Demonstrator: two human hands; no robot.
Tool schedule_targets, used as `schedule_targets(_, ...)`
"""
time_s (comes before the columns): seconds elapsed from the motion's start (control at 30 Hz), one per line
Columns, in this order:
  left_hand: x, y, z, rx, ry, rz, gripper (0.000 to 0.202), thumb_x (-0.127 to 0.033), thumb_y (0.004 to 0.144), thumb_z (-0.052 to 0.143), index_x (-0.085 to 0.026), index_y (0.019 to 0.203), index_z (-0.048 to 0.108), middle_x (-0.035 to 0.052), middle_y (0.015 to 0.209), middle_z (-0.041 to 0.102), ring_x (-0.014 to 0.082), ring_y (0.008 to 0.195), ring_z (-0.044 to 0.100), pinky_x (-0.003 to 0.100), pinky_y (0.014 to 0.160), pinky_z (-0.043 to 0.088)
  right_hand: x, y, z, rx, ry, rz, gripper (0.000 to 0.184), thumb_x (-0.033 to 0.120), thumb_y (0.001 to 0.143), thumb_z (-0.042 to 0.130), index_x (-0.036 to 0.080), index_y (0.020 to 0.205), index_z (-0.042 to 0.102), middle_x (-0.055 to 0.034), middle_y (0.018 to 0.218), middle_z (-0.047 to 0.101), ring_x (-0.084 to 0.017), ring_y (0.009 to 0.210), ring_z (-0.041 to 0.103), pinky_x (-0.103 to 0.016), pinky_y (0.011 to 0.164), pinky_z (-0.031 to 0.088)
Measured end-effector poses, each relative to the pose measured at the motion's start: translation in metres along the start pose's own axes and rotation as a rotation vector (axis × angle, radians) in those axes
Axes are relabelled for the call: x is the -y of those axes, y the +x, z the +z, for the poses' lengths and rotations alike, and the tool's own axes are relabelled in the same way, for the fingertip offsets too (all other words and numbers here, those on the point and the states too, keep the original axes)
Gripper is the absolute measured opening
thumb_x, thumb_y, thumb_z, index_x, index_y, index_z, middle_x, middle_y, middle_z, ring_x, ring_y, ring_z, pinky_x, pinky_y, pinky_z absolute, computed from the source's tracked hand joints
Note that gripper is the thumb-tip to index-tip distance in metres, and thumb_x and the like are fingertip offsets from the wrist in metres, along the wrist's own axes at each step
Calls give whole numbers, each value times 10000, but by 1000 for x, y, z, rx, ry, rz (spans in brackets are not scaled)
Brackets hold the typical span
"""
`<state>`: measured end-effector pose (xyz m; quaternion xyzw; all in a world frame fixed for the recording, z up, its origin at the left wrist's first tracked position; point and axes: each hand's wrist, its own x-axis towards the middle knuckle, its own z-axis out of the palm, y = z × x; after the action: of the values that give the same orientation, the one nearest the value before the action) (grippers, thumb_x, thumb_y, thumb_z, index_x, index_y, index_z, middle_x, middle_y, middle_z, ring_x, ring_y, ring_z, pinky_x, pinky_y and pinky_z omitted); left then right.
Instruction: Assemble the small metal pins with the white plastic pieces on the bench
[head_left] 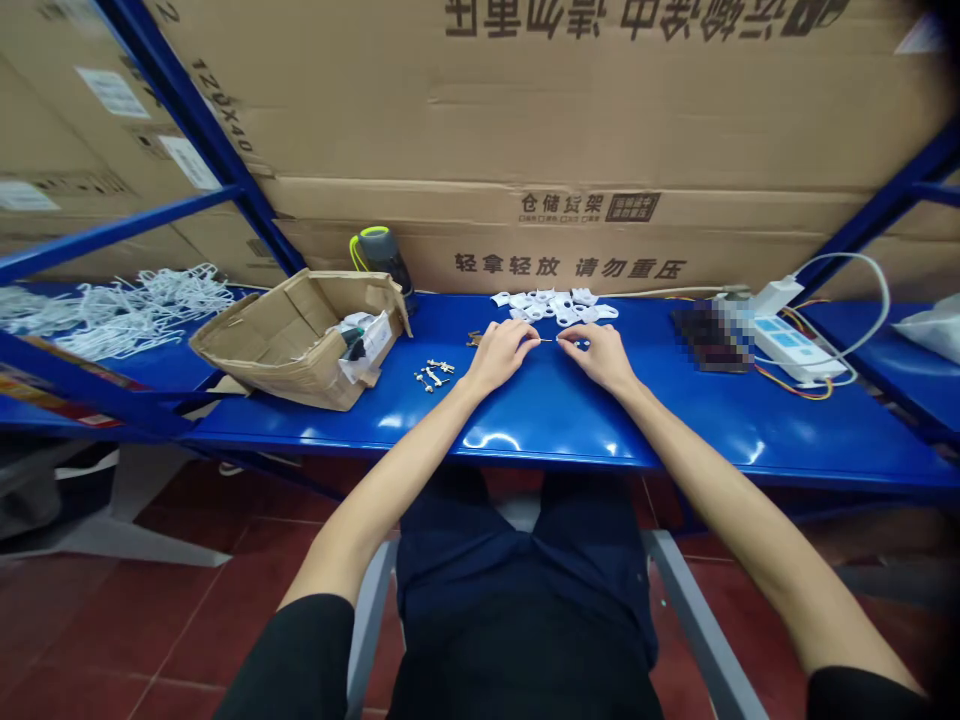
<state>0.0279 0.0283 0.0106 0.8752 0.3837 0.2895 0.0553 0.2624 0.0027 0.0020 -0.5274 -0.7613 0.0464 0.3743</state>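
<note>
My left hand (504,352) is closed in a pinch on a thin brass-coloured pin (547,341), whose tip points right. Facing it across a small gap, my right hand (598,354) pinches a small white piece (561,341), mostly covered by the fingers, so its kind is unclear. Behind both hands lies a loose pile of flat white plastic parts (559,306) with round holes. Left of my left hand, several small metal and white fittings (433,375) lie on the blue tabletop (547,420). A small brown scrap (474,339) is beside my left wrist.
An open cardboard box (277,345) with packets inside stands at left, a dark bottle (386,262) behind it. White wire hooks (142,310) heap farther left. On the right are a white power strip (796,350), cables and a blurred dark object (712,335). Cardboard (562,120) backs the table.
</note>
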Motion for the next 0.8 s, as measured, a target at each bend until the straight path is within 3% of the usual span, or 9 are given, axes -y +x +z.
schedule_targets(0.13, -1, 0, 0, -14, -2, 6, 223, -347, 1117, 506, -222, 1100, 690, 71, 1201, 758, 245, 1167, 665, 393, 1044, 437, 5, -1, 0, -21, 178, 49, 179, 346, 914, 686, 235, 944, 823, -49, 986, 845, -269, 931, 779, -389, 887, 577)
schedule_targets(0.33, -1, 0, 3, -37, -18, 49, 216, -341, 1116, 517, -211, 1085, 687, 64, 1173, 760, 236, 1146, 671, 375, 1014, 427, 7, 0, 1, -43, 264, 91, 229, 406, 879, 741, 222, 977, 835, -71, 975, 844, -278, 910, 775, -384, 796, 577)
schedule_targets(0.43, 0, 0, 4, -46, -24, 65, 218, -350, 1115, 522, -210, 1086, 687, 65, 1168, 761, 237, 1143, 669, 374, 1012, 420, 5, 0, 2, -26, 287, 105, 271, 422, 882, 751, 222, 1037, 847, -76, 991, 847, -281, 908, 771, -396, 798, 566)
schedule_targets(0.8, -5, -1, 1, 9, -31, 60, 220, -325, 1117, 508, -202, 1090, 688, 75, 1187, 756, 240, 1148, 663, 380, 1020, 417, 5, -1, 1, -3, 303, 108, 312, 535, 852, 798, 231, 908, 844, -65, 939, 844, -278, 866, 767, -396, 792, 569)
